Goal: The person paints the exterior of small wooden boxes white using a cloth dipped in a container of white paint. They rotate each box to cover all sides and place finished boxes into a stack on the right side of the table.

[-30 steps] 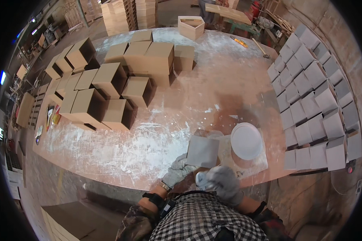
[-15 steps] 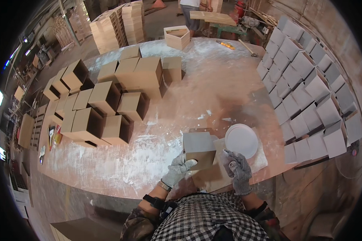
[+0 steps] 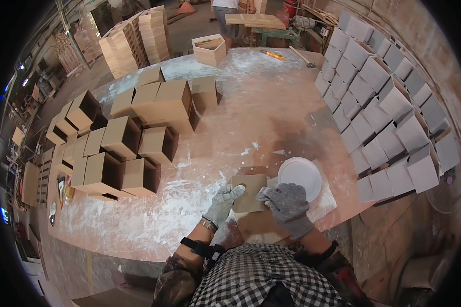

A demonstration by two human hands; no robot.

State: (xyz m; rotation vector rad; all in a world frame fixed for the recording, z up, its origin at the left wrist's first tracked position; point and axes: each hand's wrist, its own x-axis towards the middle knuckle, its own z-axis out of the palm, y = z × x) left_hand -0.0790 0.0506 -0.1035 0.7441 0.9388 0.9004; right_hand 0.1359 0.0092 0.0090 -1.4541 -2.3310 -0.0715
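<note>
Our gloved left hand (image 3: 221, 204) clasps the left side of a brown square box (image 3: 250, 194), thumb on its face; our gloved right hand (image 3: 290, 207) is curled round a small whitish wad (image 3: 263, 194), its kind unclear, at the box's right side. Just right sits a round white dish (image 3: 301, 176). Farther out, brown boxes (image 3: 161, 102) cluster left on the worktable (image 3: 251, 112), and pale grey boxes (image 3: 393, 97) stand stacked right.

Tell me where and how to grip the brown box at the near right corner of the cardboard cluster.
I'd pinch that box at the right edge of its top panel, coming from the right, thumb above and fingers inside. Its open end faces right, so the panel edge looks exposed, while the neighbouring box crowds its left side.
</note>
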